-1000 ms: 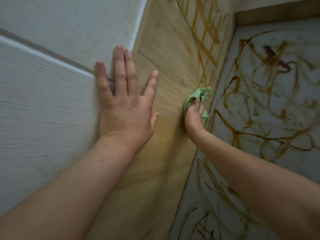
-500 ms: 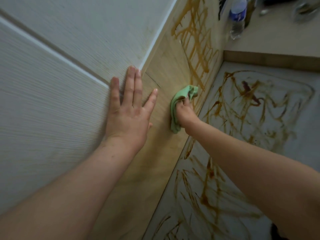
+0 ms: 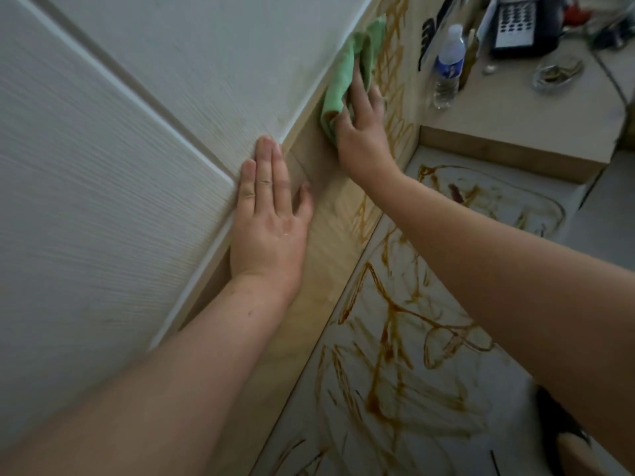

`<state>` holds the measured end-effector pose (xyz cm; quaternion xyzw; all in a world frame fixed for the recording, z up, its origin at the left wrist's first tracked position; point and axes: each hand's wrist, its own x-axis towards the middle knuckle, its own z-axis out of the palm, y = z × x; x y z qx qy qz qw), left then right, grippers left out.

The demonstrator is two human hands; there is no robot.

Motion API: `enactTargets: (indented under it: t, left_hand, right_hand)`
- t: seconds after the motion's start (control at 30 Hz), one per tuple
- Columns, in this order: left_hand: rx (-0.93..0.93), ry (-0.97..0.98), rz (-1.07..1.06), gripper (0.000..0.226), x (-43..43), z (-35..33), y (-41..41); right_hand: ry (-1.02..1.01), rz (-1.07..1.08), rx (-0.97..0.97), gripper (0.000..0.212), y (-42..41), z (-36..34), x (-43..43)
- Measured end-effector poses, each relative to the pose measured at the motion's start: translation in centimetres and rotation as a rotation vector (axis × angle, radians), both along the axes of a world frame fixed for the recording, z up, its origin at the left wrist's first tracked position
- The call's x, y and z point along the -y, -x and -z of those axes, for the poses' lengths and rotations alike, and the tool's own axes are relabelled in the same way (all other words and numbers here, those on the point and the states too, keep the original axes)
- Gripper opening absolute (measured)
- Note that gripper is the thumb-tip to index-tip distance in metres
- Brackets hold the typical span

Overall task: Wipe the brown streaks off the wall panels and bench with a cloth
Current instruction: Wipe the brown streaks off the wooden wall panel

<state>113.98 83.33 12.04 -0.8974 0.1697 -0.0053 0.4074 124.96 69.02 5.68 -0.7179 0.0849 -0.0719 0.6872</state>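
Now: our right hand [image 3: 360, 111], fingers nearly straight, presses one crumpled green cloth [image 3: 343, 77] against the wood panel [image 3: 319, 269], at its top edge. Left hand [image 3: 271, 218] lies flat, holding nothing, half on the white panel [image 3: 137, 166]. Brown streaks [image 3: 395, 73] run beside the cloth; more cover the bench [image 3: 498, 417]. One bottle [image 3: 446, 67] stands beyond.

streaked bench [image 3: 429, 389] open, water bottle [image 3: 447, 68] and phone [image 3: 522, 25] crowd ledge [image 3: 536, 118]

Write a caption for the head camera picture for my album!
Right hand presses a green cloth against the streaked wood panel; left hand rests flat nearby.
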Motion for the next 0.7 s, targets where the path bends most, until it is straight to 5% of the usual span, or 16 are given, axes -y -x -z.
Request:
enactTargets:
  t: [0.2, 0.4, 0.63, 0.7]
  left_hand:
    - [-0.002, -0.005, -0.055, 0.085, 0.7, 0.5, 0.0]
    - [-0.025, 0.030, -0.137, 0.091, 1.9, -0.4, 0.1]
    - [-0.071, 0.138, -0.069, 0.085, 5.1, -4.2, -1.8]
    - [-0.034, 0.151, 0.045, 0.080, 6.3, -5.3, -4.6]
  right_hand:
    - [-0.117, 0.110, -0.434, 0.057, -6.3, 6.2, 2.3]
    - [-0.178, -0.155, -0.702, 0.063, -2.8, 8.4, 1.4]
    - [-0.105, -0.108, -0.118, 0.064, -4.3, -0.5, 3.8]
    - [-0.082, -0.055, -0.076, 0.062, -6.9, -1.2, 5.8]
